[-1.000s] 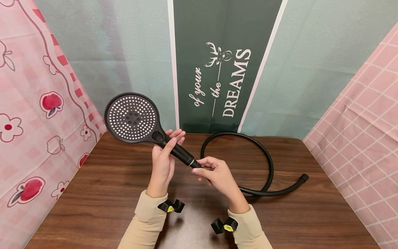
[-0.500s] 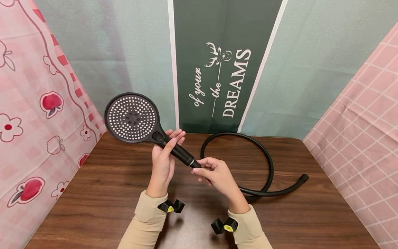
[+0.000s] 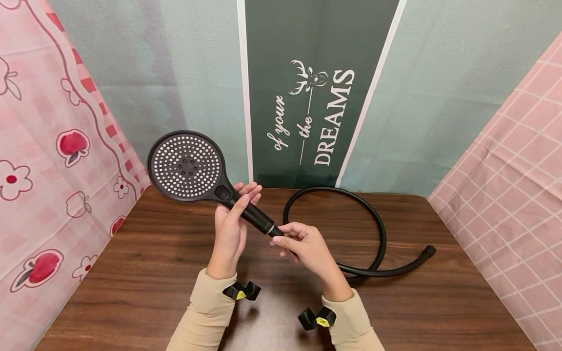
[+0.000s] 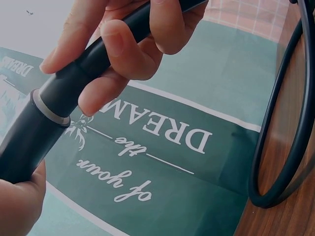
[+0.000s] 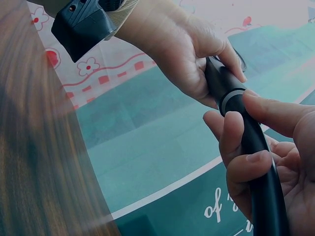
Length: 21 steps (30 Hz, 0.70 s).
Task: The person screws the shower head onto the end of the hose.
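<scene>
A black hand shower point(image 3: 186, 165) with a round face of pale nozzles is held tilted above the table, its head up and to the left. My left hand point(image 3: 230, 231) grips its handle, thumb across the front below an oval button. At the handle's lower end, my right hand point(image 3: 305, 246) pinches the black hose end fitting point(image 5: 241, 104) between thumb and curled fingers. A light ring point(image 4: 51, 109) shows at the joint between handle and fitting. From there the black hose point(image 3: 383, 229) runs under the right hand and lies looped on the table.
The hose's free end point(image 3: 429, 251) lies at the right on the brown wooden table point(image 3: 131, 273). A green cloth with lettering point(image 3: 325, 97) hangs behind. Pink cloths flank it, a fruit-patterned cloth point(image 3: 72, 146) on the left and a checked cloth point(image 3: 522, 195) on the right.
</scene>
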Motion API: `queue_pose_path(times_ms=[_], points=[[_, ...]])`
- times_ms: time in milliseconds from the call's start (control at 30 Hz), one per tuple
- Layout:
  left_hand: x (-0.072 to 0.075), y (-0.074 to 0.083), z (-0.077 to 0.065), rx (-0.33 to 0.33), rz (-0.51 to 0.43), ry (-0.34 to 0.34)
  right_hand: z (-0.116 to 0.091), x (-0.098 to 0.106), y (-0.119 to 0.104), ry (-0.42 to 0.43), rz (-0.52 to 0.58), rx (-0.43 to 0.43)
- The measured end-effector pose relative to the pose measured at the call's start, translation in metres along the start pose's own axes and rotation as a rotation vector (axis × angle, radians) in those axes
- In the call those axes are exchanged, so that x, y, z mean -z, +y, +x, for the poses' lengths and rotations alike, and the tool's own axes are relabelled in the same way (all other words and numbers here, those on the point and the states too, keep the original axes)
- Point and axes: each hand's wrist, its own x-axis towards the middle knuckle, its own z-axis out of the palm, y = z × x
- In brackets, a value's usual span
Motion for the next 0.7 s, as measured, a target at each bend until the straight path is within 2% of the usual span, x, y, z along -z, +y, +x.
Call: queue_pose_path(times_ms=[700], points=[[0.0001,-0.0002,0.0001,-0.001,0.0,0.003,0.0005,0.0009,0.0008,-0.029,0.033,0.013]])
